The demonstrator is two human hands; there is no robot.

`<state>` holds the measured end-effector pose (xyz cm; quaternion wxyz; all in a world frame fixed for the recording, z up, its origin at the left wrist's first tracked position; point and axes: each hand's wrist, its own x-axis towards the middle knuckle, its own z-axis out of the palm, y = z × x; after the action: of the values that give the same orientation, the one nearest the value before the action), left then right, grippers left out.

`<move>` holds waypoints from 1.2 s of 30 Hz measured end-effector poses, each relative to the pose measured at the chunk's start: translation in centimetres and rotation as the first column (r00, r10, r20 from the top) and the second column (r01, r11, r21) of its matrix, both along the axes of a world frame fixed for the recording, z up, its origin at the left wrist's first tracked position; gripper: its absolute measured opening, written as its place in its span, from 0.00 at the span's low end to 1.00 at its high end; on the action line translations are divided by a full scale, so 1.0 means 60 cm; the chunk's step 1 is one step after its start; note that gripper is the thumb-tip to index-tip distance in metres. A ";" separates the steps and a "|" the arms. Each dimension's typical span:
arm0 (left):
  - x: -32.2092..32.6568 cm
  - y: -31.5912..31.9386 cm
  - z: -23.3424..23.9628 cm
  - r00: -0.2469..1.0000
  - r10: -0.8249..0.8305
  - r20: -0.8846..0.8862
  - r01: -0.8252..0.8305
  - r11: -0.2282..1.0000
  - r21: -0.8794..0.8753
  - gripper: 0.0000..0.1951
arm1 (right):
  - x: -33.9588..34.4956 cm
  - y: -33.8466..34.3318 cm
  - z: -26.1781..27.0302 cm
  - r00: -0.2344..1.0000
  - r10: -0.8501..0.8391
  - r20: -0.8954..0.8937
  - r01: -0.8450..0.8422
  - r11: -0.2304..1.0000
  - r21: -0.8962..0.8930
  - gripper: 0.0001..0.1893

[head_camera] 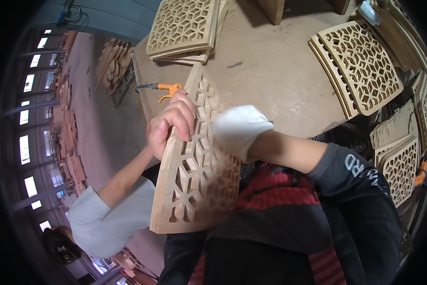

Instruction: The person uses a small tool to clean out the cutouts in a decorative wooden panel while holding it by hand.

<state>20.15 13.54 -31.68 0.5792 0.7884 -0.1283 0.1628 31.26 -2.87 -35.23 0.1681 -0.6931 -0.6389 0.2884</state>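
A pale wooden fretwork panel [168, 178] with a geometric lattice stands tilted before me, its lower end by my lap. My right hand [240, 126], in a white glove, is at the lattice face; motion blurs it. Its fingers look curled, but I cannot make out whether something is in them. My left hand is out of view. The bare hand [176, 119] gripping the panel's left edge belongs to a co-worker [110, 221] in a light grey short-sleeved top. An orange air blow gun [169, 89] lies on the worktable [260, 82], just beyond that hand.
Stacked fretwork panels [181, 26] sit at the table's far left, and another stack [363, 67] at its right. More lattice panels [400, 167] stand low on my right, beside a second orange tool [421, 171]. Carved wooden parts [115, 66] lie beyond the table's left edge.
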 end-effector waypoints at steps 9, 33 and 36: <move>-0.015 0.006 -0.003 0.999 0.046 0.008 -0.046 0.999 -0.018 0.23 | 0.016 0.003 0.006 0.999 0.013 -0.032 -0.017 0.990 -0.137 0.26; 0.001 -0.005 -0.009 0.996 0.089 0.019 -0.087 0.993 -0.078 0.25 | 0.024 -0.031 -0.004 0.999 0.052 -0.006 -0.053 0.996 -0.070 0.06; -0.012 0.000 -0.014 0.989 0.149 0.010 -0.147 0.982 -0.118 0.25 | 0.043 -0.050 0.001 0.999 -0.025 -0.038 0.019 0.987 -0.160 0.08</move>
<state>19.40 13.56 -32.53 0.6094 0.7589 -0.0649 0.2201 33.86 -5.89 -35.15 0.1278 -0.7054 -0.6027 0.3504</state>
